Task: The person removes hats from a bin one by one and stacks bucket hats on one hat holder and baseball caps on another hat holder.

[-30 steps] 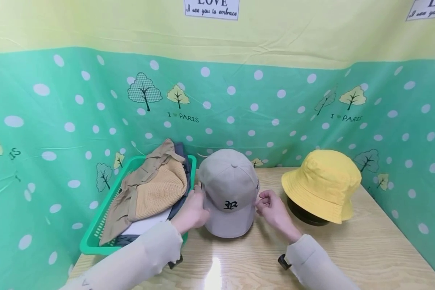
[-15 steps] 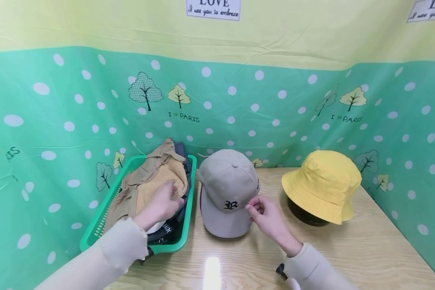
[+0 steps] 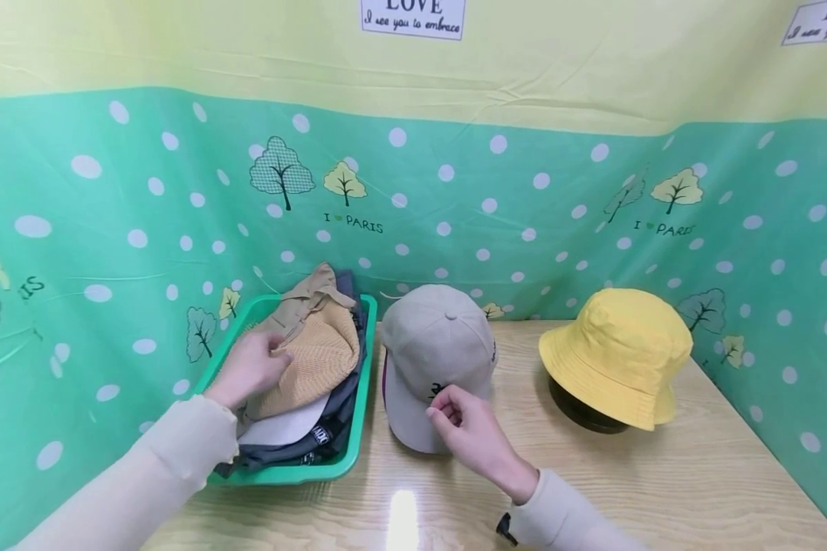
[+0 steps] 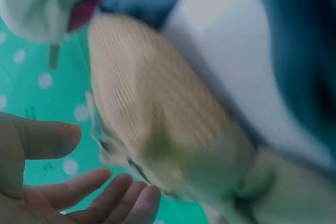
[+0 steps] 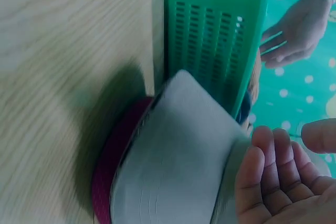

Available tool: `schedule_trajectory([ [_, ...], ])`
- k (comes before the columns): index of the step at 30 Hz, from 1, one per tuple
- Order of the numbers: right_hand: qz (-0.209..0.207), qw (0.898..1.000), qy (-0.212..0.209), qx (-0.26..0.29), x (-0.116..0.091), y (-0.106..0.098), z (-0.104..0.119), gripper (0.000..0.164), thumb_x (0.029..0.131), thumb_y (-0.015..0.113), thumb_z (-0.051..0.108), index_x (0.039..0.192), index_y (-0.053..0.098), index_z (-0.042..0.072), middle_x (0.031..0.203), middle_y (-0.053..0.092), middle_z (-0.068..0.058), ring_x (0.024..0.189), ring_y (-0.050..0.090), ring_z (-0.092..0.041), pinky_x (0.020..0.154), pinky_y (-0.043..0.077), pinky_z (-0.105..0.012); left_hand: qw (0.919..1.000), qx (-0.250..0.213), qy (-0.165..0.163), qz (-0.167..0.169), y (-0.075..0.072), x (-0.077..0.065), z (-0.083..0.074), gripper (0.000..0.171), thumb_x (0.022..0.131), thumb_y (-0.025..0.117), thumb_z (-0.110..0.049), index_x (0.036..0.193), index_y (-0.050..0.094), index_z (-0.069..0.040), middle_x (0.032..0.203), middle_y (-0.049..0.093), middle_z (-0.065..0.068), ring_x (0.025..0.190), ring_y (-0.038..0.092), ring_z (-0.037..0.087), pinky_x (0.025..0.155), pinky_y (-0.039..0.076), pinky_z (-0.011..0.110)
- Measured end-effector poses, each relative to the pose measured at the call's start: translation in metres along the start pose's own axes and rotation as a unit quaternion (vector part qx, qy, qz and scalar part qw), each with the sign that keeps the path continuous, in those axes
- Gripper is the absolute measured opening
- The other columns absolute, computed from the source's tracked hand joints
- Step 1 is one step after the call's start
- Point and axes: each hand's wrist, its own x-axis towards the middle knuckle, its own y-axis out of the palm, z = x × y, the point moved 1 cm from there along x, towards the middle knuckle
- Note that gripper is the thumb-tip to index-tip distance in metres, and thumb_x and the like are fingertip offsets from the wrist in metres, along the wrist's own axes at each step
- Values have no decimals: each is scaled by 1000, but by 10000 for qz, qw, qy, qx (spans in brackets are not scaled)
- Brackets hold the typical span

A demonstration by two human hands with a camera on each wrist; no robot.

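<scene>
Across the desk (image 3: 696,474), in the head view, a grey cap (image 3: 441,329) is stood crown-up, brim toward the person, between a green basket (image 3: 282,476) and a yellow bucket hat (image 3: 613,344). The bucket hat is propped on a dark form (image 3: 582,409), presumably so its shape is kept. The left hand (image 3: 251,366) is held over a tan ribbed item (image 3: 320,363) in the basket, the right hand (image 3: 475,436) at the cap's front. Only a narrow gap is left between cap and basket rim; more room is left toward the bucket hat. In the left wrist view, thumb and fingers are parted, nothing grasped. In the right wrist view, the fingers are loosely bent, released; whether the cap is touched cannot be told. Beneath its brim a maroon edge (image 5: 118,153) is seen, apparently from something stacked underneath, with wood grain beyond.
</scene>
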Motion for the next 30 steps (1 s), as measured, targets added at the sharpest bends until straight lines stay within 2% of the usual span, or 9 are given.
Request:
schedule_trajectory([
  [6,206,9994,-264,34,3,17,4,7,92,61,13,86,60,17,74,58,6,63,55,-8,55,48,-24,9979,95,-607,226,-13,13,25,59,96,49,-21,136,32,19,135,35,41,122,36,55,97,37,61],
  [9,276,9989,-386,10,5,26,7,8,92,61,14,85,60,16,74,58,6,63,55,-8,56,49,-24,9967,241,-740,212,-15,17,36,57,96,48,-21,134,35,20,130,39,41,113,45,52,88,44,58],
  [12,335,9986,-404,7,6,34,9,9,92,61,16,84,61,17,72,58,7,63,55,-7,57,48,-23,9964,338,-766,118,-15,19,44,46,94,47,-19,121,47,18,105,52,34,86,54,40,67,50,46],
  [14,370,9985,-405,41,7,40,12,9,92,61,18,83,61,17,72,58,8,63,55,-6,57,48,-23,9963,357,-777,72,-14,20,48,34,93,47,-17,104,53,14,86,53,24,72,51,31,55,45,38],
  [16,410,9984,-375,79,8,44,15,10,93,61,20,83,61,18,71,58,8,62,55,-5,57,48,-22,9961,408,-787,22,-14,20,51,23,91,46,-16,86,54,6,72,48,13,62,48,25,49,40,33],
  [20,565,9974,-313,305,10,54,20,11,94,59,23,85,62,16,72,59,7,62,56,-6,56,49,-23,9940,619,-903,2,-13,18,53,20,87,47,-13,68,48,-5,63,45,8,55,46,21,46,37,30],
  [27,829,9945,-198,616,12,67,24,15,95,59,26,87,62,13,70,62,2,57,57,-7,51,49,-25,9869,731,-1360,467,-6,18,58,22,87,50,-17,71,56,-3,65,48,10,57,48,23,46,38,30],
  [29,889,9939,-169,624,13,71,23,17,95,59,27,86,62,12,70,62,0,57,57,-7,51,49,-24,9872,647,-1345,570,-5,18,58,21,86,50,-16,69,55,-5,64,47,9,56,47,21,46,37,29],
  [30,927,9936,-146,635,13,73,23,18,95,58,28,86,63,12,70,62,-1,56,57,-7,51,49,-24,9872,609,-1337,615,-7,16,53,20,85,50,-15,68,53,-6,64,46,8,55,46,20,46,36,27],
])
